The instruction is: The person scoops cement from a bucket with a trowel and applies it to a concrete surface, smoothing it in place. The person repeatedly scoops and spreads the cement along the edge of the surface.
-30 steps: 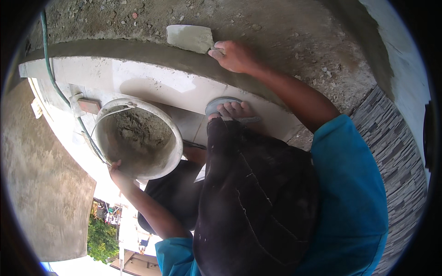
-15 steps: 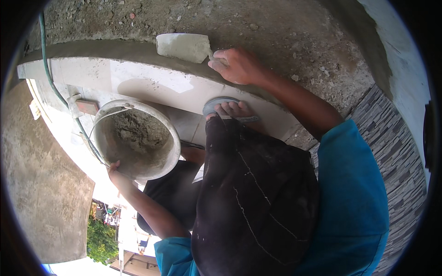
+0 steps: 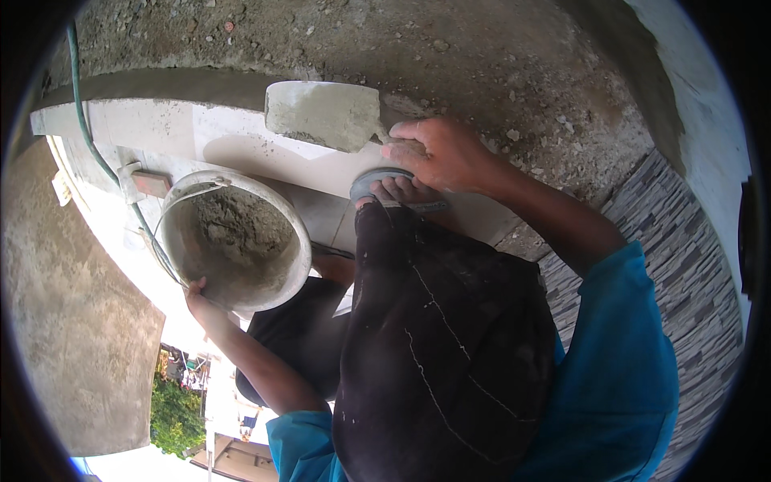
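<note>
Beyond the right fingers (image 3: pixel 414 131) spreads a broad, grey-smeared trowel (image 3: pixel 321 115).

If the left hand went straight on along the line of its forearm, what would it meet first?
Probably the green hose, passing just beyond the left hand at the bucket rim; depth there is unclear.

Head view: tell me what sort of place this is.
Probably a building site: a bucket holds what looks like grey mortar, the right hand grips a trowel, and the rough ground is strewn with small rubble.
</note>
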Demonstrator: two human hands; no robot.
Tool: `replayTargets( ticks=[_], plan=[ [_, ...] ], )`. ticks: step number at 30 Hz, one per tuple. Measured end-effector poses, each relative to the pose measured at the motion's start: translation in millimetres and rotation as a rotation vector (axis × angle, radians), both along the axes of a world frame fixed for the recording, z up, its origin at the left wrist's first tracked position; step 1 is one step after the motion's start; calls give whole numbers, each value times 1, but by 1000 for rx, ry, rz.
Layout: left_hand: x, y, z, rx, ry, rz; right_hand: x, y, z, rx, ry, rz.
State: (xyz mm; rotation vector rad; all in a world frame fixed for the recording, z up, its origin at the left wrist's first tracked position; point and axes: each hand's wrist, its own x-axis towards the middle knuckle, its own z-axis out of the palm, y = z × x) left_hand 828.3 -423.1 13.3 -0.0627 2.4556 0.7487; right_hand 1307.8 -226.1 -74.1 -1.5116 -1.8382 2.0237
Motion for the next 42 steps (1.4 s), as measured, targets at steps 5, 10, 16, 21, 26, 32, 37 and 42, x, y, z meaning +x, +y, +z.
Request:
replayTargets(
  ticks=[5,10,16,21,26,32,37,42],
  plan=[
    [-36,-24,-6,-175,2,-269,-56,-14,40,192,350,-45],
    [-52,-32,-17,-6,-212,-177,-91,-10,30,219,426,331],
    [-25,-9,1,33,-235,18,-38,11,-19,244,180,-131],
    [-20,10,-1,19,-121,7,-25,26,-102,105,-77,-174],
    [-8,19,5,20,-112,42,-77,37,-120,86,-183,-43],
    [-18,7,4,32,-180,25,-102,43,-130,125,-206,-19],
    [-6,18,8,46,-277,-12,-98,42,-115,195,-159,-4],
    [-5,28,15,17,-378,-68,-89,36,-82,193,-78,6]
  ],
)
